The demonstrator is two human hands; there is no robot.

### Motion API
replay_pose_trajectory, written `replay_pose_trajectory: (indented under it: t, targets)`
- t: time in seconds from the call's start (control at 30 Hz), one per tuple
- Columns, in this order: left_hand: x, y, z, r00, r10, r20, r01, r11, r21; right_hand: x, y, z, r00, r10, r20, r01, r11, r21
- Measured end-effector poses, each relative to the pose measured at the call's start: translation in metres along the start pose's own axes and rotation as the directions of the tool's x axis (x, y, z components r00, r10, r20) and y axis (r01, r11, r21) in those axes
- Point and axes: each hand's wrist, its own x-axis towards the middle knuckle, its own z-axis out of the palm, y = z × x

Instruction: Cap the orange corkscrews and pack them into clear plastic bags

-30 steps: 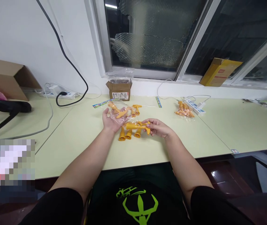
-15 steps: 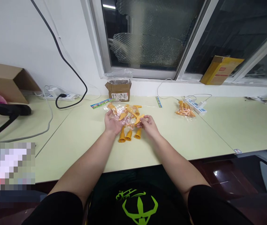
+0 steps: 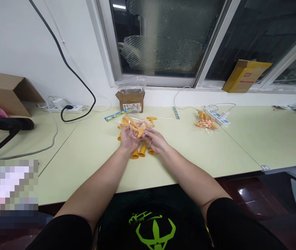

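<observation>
A clear plastic bag [image 3: 134, 125] with orange plastic pieces inside hangs between my hands above the table. My left hand [image 3: 129, 139] is closed on the bag's left side. On its right side my right hand [image 3: 154, 139] is closed on the bag too, by an orange piece [image 3: 141, 131]. Several orange cone-shaped pieces [image 3: 142, 151] lie just below the hands, partly covered by them. Behind the bag, to the right, rests an orange T-shaped piece [image 3: 151, 120].
A small open carton [image 3: 131, 101] stands by the wall, with a colourful strip [image 3: 118, 115] before it. Another bag of orange pieces [image 3: 205, 120] lies right, beside a power strip [image 3: 218, 117]. A black cable [image 3: 69, 64] hangs at left.
My right hand has moved left with the orange piece, to the bag. The bag is now gathered more closely between my hands, and the colourful strip has shifted slightly right.
</observation>
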Motion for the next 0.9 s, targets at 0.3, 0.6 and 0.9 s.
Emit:
replay_pose_trajectory:
  t: [0.3,0.6,0.9]
  targets:
    - [0.006,0.017,-0.008,0.997,-0.015,-0.082,0.004,0.991,-0.135,-0.006,-0.028,-0.011,0.926,0.052,0.374,0.064,0.954,-0.291]
    - [0.009,0.031,-0.017,0.992,-0.008,-0.124,-0.021,0.973,-0.232,0.015,-0.069,-0.083,0.954,-0.196,0.225,0.254,0.136,-0.958]
    - [0.007,0.030,-0.015,0.996,-0.008,-0.084,-0.006,0.985,-0.171,0.000,-0.071,-0.088,0.916,0.144,0.374,0.392,-0.124,-0.912]
